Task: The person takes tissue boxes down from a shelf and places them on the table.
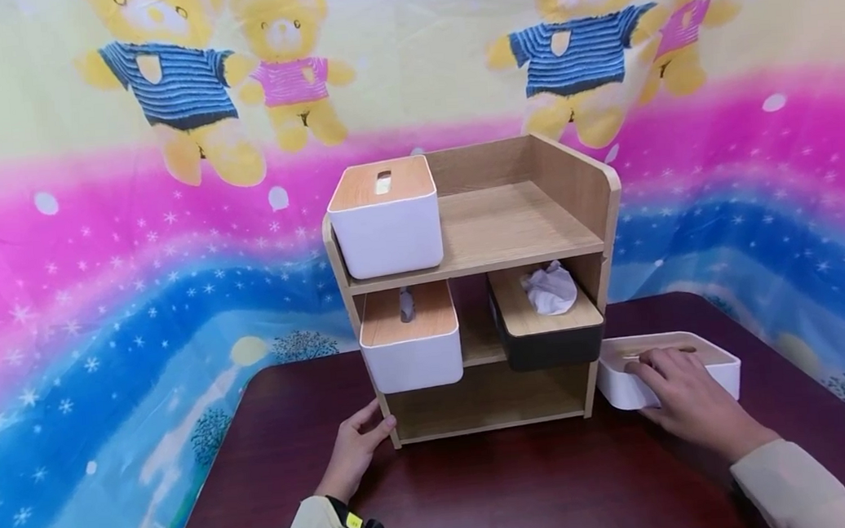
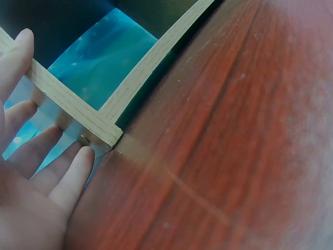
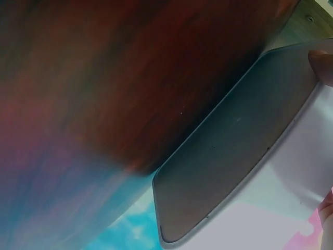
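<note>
The low white box [image 1: 727, 375] is grasped by the right hand [image 1: 685, 389], just right of the wooden shelf [image 1: 515, 223], which is gripped at its lower left by the left hand [image 1: 358, 448]. A tall white box [image 1: 387, 238] is borne on top, a second white box [image 1: 415, 364] and a black box [image 1: 557, 349] below.

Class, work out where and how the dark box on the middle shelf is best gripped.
Probably the front end of the dark box, taken by its two sides and approached from in front: that end juts past the middle shelf, while the top shelf overhangs its rear.
</note>
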Demonstrator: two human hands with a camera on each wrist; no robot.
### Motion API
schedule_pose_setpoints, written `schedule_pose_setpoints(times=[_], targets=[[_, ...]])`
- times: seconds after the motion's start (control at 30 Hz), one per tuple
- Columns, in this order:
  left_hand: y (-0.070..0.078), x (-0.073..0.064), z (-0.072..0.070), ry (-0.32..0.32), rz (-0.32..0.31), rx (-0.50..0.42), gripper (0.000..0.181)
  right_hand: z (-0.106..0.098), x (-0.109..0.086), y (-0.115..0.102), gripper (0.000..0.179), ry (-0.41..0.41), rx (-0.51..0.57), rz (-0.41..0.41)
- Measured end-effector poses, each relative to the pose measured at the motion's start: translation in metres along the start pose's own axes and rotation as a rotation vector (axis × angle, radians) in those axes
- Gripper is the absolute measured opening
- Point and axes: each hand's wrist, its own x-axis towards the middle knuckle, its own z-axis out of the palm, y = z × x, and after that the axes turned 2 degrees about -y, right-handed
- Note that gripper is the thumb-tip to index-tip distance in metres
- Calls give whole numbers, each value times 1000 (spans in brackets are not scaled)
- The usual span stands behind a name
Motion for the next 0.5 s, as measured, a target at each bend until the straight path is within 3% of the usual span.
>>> schedule_pose_setpoints(times=[0.5], targets=[[-1,2,1,4,-3,-4,62,3,3,-7,65,29,-75,-34]])
